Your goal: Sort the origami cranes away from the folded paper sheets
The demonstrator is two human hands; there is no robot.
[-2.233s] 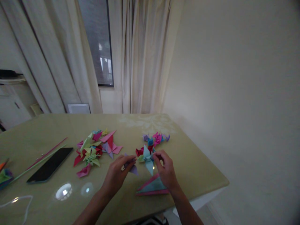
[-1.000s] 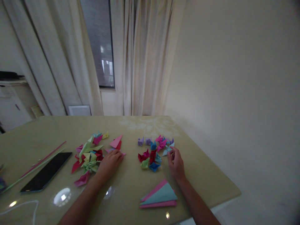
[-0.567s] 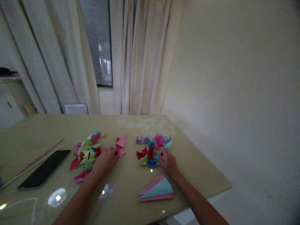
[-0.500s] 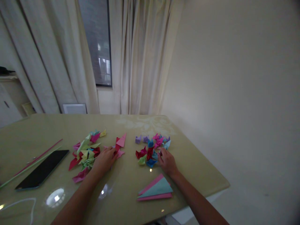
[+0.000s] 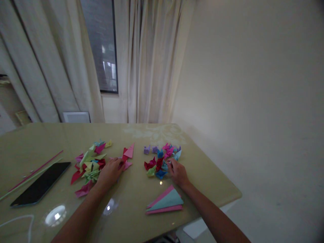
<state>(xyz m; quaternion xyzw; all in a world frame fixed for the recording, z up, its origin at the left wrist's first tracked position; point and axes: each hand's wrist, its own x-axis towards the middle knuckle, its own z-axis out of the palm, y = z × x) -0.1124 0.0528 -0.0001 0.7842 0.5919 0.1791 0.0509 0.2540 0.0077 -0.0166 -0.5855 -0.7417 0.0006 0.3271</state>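
My left hand (image 5: pixel 110 172) lies flat on the olive table (image 5: pixel 141 189), fingers stretched onto a pink and red folded paper piece (image 5: pixel 126 157). To its left is a loose heap of larger folded papers (image 5: pixel 88 165) in green, pink, red and yellow. My right hand (image 5: pixel 177 172) rests at the near right side of a small pile of folded paper pieces (image 5: pixel 158 160) in red, blue, pink and purple. Its fingers are curled against the pile; what they pinch is too small to make out.
A stack of pink and light blue paper triangles (image 5: pixel 164 202) lies near the front edge. A dark phone (image 5: pixel 37 184), thin pink and green sticks (image 5: pixel 32 168) and a white cable (image 5: pixel 17 221) are at the left. The table's right edge (image 5: pixel 227 189) drops off beside the wall.
Both hands let go of the piece held in front of me. The left went to the pink piece by the left heap; the right reached to the small pile, then drew back slightly.
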